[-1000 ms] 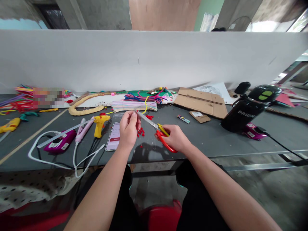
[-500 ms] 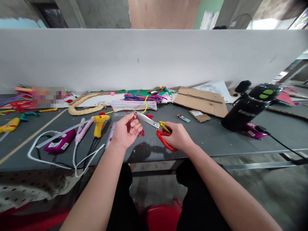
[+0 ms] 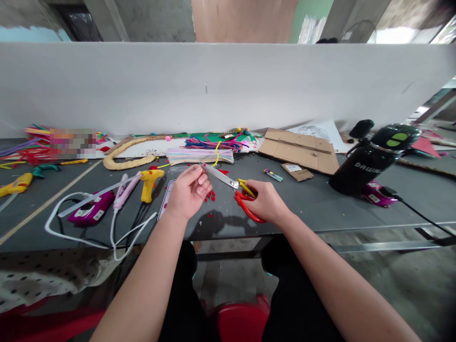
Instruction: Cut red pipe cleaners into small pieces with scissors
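My right hand (image 3: pixel 264 200) is wrapped round the red and yellow handles of a pair of scissors (image 3: pixel 223 177). The silver blades look closed and point up and to the left, their tips at the fingers of my left hand (image 3: pixel 189 191). My left thumb and forefinger are pinched together near those tips; whatever they hold is too small or hidden to name. Small red bits (image 3: pixel 211 195) lie scattered on the table below the blades. A phone (image 3: pixel 165 202) lies partly behind my left hand.
A yellow glue gun (image 3: pixel 151 183), a pink hair straightener (image 3: pixel 123 194) and a purple power socket (image 3: pixel 90 210) with cables sit left. Striped pipe cleaners (image 3: pixel 199 156) lie behind my hands. Right are cardboard (image 3: pixel 299 151) and a black bottle (image 3: pixel 370 161). A white partition (image 3: pixel 228 85) rises at the back.
The whole view has shifted slightly. The scissor blades appear a little more closed, while both hands keep nearly the same place and grip.
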`<state>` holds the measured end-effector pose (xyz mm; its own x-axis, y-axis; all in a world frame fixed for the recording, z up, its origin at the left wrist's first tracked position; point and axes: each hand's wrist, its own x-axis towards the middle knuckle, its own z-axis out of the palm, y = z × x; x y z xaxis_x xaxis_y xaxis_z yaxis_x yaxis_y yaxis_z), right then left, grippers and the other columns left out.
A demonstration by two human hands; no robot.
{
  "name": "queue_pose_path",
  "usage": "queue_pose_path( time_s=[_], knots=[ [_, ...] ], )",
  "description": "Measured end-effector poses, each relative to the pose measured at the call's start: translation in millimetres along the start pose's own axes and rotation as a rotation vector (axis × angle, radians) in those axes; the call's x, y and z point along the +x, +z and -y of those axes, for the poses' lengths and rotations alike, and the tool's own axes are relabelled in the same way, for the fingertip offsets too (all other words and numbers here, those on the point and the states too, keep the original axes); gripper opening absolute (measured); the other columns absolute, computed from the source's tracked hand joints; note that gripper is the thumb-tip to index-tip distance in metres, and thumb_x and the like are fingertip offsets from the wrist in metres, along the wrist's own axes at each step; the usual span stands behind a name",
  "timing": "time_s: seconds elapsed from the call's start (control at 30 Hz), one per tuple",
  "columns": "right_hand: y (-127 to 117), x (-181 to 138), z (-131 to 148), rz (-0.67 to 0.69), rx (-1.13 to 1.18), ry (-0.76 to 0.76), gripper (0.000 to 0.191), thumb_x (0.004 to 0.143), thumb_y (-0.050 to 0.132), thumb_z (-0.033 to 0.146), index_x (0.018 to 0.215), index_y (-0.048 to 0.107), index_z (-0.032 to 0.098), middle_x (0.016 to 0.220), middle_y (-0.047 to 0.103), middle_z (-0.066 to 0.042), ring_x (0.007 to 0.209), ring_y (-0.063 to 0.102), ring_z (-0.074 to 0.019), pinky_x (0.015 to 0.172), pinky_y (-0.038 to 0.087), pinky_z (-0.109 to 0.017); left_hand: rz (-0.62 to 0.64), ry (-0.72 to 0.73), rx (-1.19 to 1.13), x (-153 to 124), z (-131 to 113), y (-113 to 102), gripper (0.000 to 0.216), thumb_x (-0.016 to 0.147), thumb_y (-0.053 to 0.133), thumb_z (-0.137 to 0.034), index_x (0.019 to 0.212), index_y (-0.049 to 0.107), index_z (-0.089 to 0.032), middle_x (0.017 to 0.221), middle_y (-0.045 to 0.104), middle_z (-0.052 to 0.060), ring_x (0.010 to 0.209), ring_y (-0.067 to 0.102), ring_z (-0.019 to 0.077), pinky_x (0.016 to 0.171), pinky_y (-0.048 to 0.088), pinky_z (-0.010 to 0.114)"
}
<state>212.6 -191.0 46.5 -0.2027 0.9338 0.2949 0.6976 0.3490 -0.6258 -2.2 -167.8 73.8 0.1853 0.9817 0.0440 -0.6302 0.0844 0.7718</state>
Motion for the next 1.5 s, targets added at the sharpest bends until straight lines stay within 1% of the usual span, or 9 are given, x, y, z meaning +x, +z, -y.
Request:
queue_pose_path(
  time_s=[0.1,0.23,0.47,0.6,0.77,1.17,1.3,1.5],
  knots=[
    [1.2,0.1,-0.9,-0.003,-0.008,0.008,0.041,0.077,0.06,0.051,0.064,0.036,0.021,0.058,0.04,0.004,0.058,0.028,-0.0107,0.054,0.023,-0.026,-0.014,0.03,0.027,0.4,1.4,1.5,0.022,0.077,0.07,-0.018,0.071,0.049,-0.017,0.056,0.044,-0.006,0.043,0.038,0.0044,0.048,0.034,0.021],
    [3.3,0.1,-1.4,-0.026,-0.031,0.021,0.039,0.076,0.06,0.05,0.064,0.037,0.021,0.058,0.041,0.004,0.057,0.028,-0.0107,0.054,0.023,-0.026,-0.018,0.032,0.022,1.1,2.5,1.6,0.02,0.078,0.069,-0.019,0.071,0.05,-0.017,0.057,0.046,-0.005,0.044,0.038,0.0051,0.049,0.036,0.021],
    [2.5,-1.2,2.9,-0.056,-0.099,0.044,0.033,0.075,0.059,0.051,0.069,0.045,0.022,0.061,0.051,0.004,0.055,0.028,-0.0107,0.053,0.024,-0.025,-0.014,0.031,0.021,1.0,2.3,0.3,0.015,0.078,0.065,-0.013,0.072,0.052,-0.016,0.056,0.047,-0.004,0.044,0.038,0.0058,0.049,0.035,0.021],
    [3.3,-1.5,6.0,-0.078,-0.149,0.067,0.028,0.075,0.06,0.049,0.073,0.05,0.023,0.066,0.058,0.003,0.054,0.035,-0.011,0.053,0.024,-0.025,-0.006,0.034,0.007,0.6,2.4,-0.2,0.015,0.08,0.064,-0.013,0.071,0.052,-0.016,0.056,0.047,-0.004,0.045,0.038,0.0061,0.048,0.035,0.021],
    [4.9,-1.7,8.8,-0.108,-0.208,0.071,0.029,0.075,0.059,0.052,0.079,0.054,0.024,0.071,0.063,0.001,0.056,0.044,-0.0127,0.054,0.023,-0.026,0.004,0.041,-0.011,0.8,2.9,-0.3,0.019,0.082,0.064,-0.016,0.069,0.051,-0.016,0.056,0.045,-0.004,0.045,0.038,0.0062,0.049,0.035,0.022],
    [7.7,-0.8,8.7,-0.138,-0.263,0.077,0.028,0.076,0.06,0.051,0.084,0.057,0.024,0.079,0.068,0.0,0.066,0.056,-0.0161,0.055,0.026,-0.027,-0.022,0.061,-0.03,2.2,4.9,0.3,0.016,0.082,0.063,-0.014,0.071,0.052,-0.016,0.055,0.045,-0.004,0.044,0.037,0.006,0.046,0.031,0.02],
    [8.2,-0.5,9.9,-0.138,-0.276,0.091,0.028,0.076,0.06,0.051,0.086,0.059,0.024,0.078,0.068,0.0,0.066,0.057,-0.0167,0.055,0.026,-0.027,-0.034,0.068,-0.03,3.0,5.5,0.6,0.016,0.082,0.063,-0.014,0.071,0.053,-0.016,0.054,0.044,-0.004,0.044,0.037,0.0061,0.046,0.03,0.02],
    [10.4,-0.5,11.0,-0.143,-0.288,0.122,0.027,0.076,0.061,0.05,0.086,0.059,0.025,0.078,0.068,0.0,0.067,0.057,-0.0171,0.055,0.026,-0.027,-0.021,0.079,-0.015,4.6,7.8,-1.1,0.016,0.083,0.062,-0.014,0.07,0.051,-0.016,0.055,0.042,-0.004,0.045,0.036,0.0061,0.047,0.031,0.021]
  ],
)
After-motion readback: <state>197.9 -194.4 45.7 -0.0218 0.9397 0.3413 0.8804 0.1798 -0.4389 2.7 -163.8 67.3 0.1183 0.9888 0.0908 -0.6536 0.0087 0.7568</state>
